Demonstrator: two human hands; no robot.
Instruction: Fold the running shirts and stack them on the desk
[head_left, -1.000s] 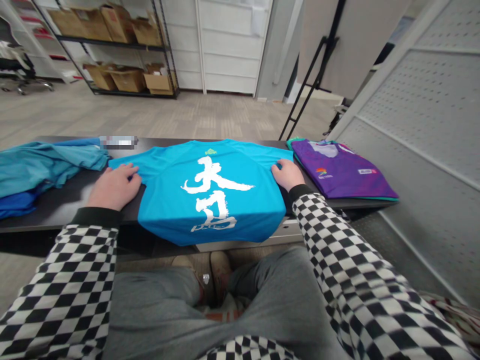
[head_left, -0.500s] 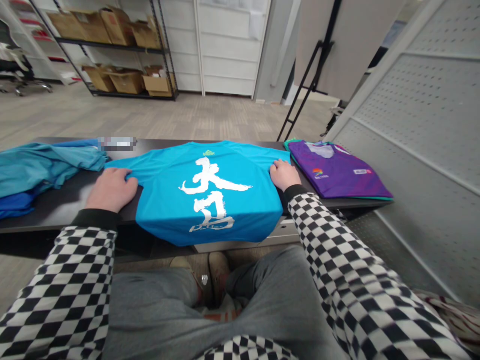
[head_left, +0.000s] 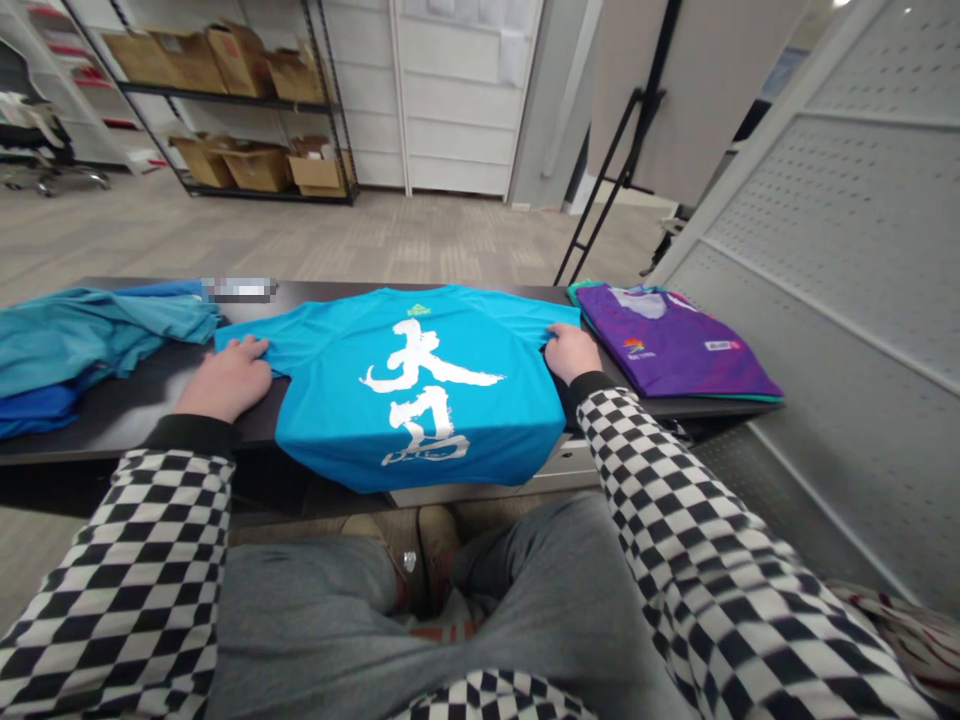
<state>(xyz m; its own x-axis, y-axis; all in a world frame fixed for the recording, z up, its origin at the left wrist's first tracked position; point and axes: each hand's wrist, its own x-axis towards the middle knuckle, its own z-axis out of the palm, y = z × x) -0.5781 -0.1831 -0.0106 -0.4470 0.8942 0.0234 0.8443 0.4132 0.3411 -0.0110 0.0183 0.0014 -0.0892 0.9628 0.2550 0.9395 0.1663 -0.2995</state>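
A bright blue T-shirt (head_left: 352,400) with large white lettering lies spread on the dark table (head_left: 142,405), its lower part hanging over the front edge. My left hand (head_left: 229,378) touches the lower edge of the left sleeve, its fingers closed on the fabric. At the other sleeve, my right hand (head_left: 571,352) has its fingers bent and closed on the cloth near the cuff. Both sleeves extend outward, and the collar faces the far edge of the table.
Crumpled teal and blue shirts (head_left: 97,335) lie at the table's left. Folded purple shirts (head_left: 675,345) are stacked at the right. Beyond stands a shelf (head_left: 225,95) with cardboard boxes; a perforated panel (head_left: 862,280) rises on the right.
My left hand's fingers have shifted slightly up along the sleeve. The right hand has barely moved at its sleeve. The view has shifted a little.
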